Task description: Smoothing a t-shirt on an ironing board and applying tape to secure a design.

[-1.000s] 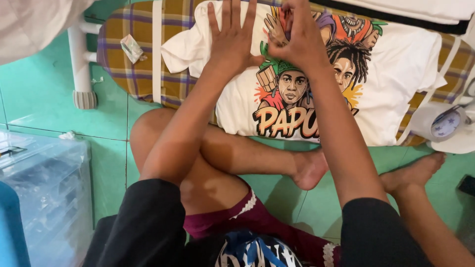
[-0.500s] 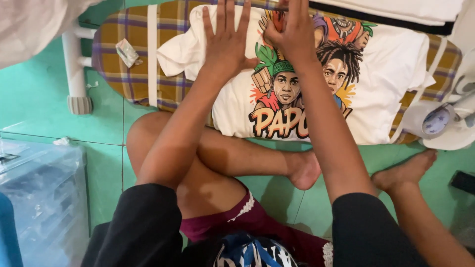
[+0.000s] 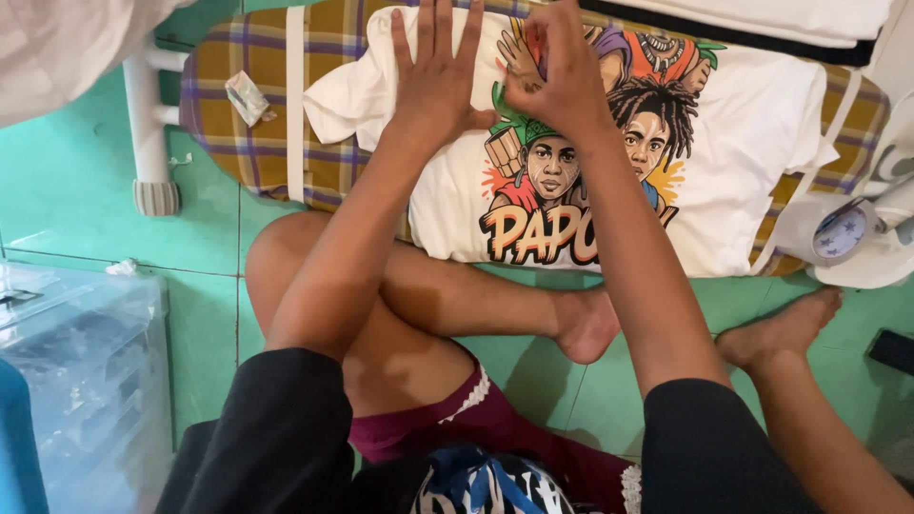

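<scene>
Both grips released: left hand (image 3: pixel 433 81) and right hand (image 3: pixel 562 76) flat on white shirt (image 3: pixel 762 124), plaid board (image 3: pixel 238 143), green tile floor (image 3: pixel 76 209)

Two hands are on the cloth, the left hand (image 3: pixel 436 81) flat with fingers spread and the right hand (image 3: pixel 560 71) just beside it. One white printed T-shirt (image 3: pixel 762 124) lies across one plaid ironing board (image 3: pixel 238 143). Two cartoon faces show on the print. Two bare feet are on the green floor, one foot (image 3: pixel 586 324) near the middle, the other foot (image 3: pixel 781 328) to the right. One clear plastic drawer box (image 3: pixel 81 381) sits near left. One small wrapper (image 3: pixel 249 97) lies far left.
</scene>
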